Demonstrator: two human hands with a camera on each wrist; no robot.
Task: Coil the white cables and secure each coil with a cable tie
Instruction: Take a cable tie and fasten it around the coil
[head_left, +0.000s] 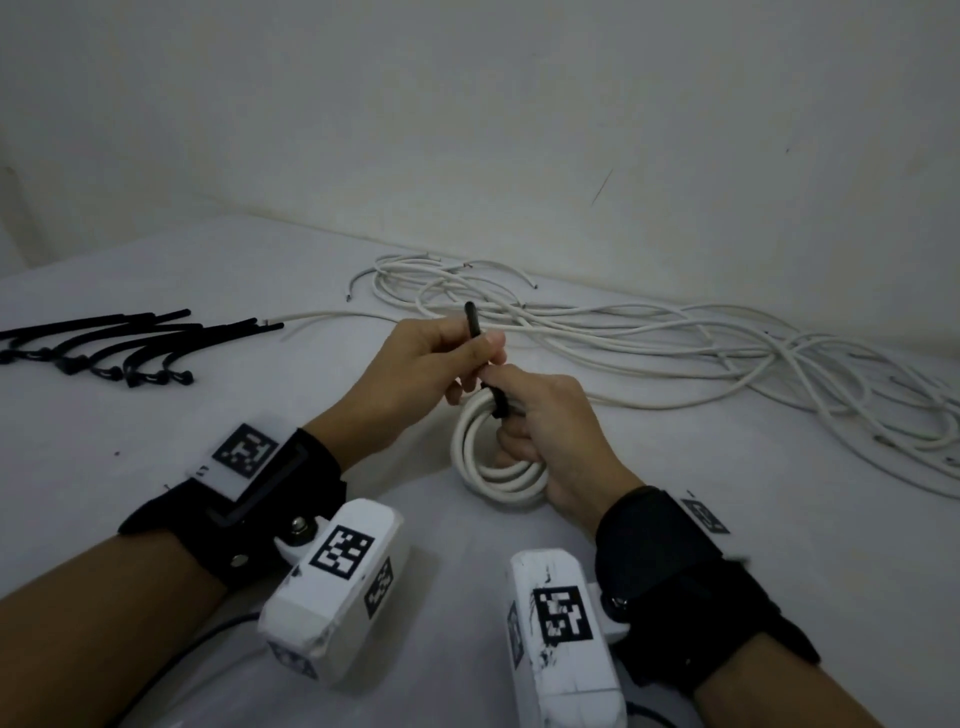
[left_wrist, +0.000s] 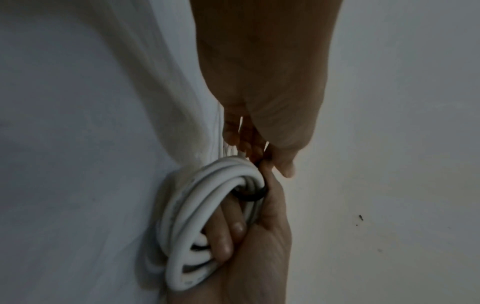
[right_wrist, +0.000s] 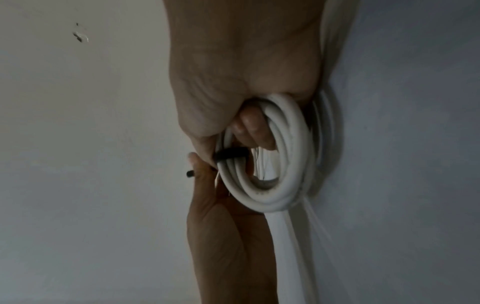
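Head view: right hand (head_left: 545, 431) grips the springy white coil (head_left: 493, 467); left hand (head_left: 431, 364) pinches the cable tie (head_left: 474, 332) at twelve o'clock — stiff cable, hold beside the tie.

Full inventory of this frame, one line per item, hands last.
coiled cable: one, white, table centre, held in the right hand
cable tie: one, black, looped round the coil, free end pinched by the left hand
spare cable ties: a bunch, count unclear, black, table far left
loose cables: tangled pile, white, table back right
table: one, white
wall: white, behind the table
wrist camera units: two, white, on black wrist straps
left hand: grips the tie
right hand: holds the coil
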